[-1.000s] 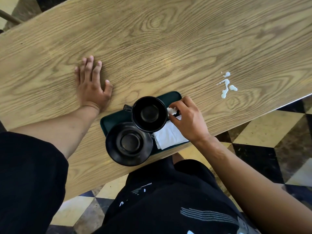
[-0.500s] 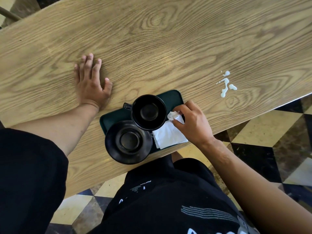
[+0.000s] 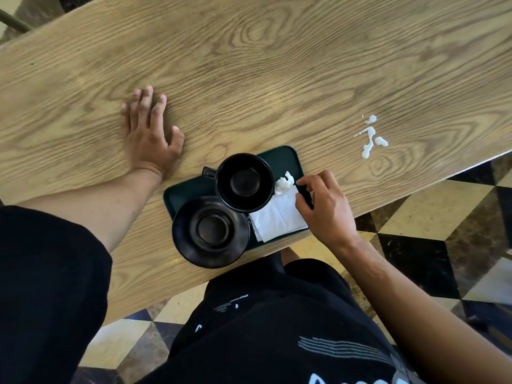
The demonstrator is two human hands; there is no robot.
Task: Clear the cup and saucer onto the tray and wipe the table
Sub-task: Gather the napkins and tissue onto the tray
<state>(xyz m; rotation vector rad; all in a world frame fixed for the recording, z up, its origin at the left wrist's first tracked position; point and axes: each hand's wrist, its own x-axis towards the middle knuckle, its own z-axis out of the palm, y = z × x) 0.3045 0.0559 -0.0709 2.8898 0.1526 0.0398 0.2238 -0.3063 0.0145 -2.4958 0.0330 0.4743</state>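
Observation:
A black cup (image 3: 243,182) and a black saucer (image 3: 210,231) sit side by side on a dark green tray (image 3: 285,159) at the table's near edge; the saucer overhangs the tray's front. A flat white napkin (image 3: 279,220) lies on the tray to the right of the cup, with a small crumpled white wad (image 3: 284,183) at its far corner. My right hand (image 3: 324,209) hovers at the napkin's right edge, fingers curled and slightly apart, thumb touching the napkin, clear of the wad. My left hand (image 3: 149,137) lies flat on the wooden table (image 3: 277,79), left of the tray.
A small white spill (image 3: 371,137) marks the table to the right of the tray, near the table's edge. Below the edge are a checkered floor (image 3: 429,217) and my dark clothing. A thin bar shows at the far left corner.
My right hand has let go of the crumpled wad, which now lies beside the cup, and drawn back slightly to the right. My left hand has stayed flat on the table.

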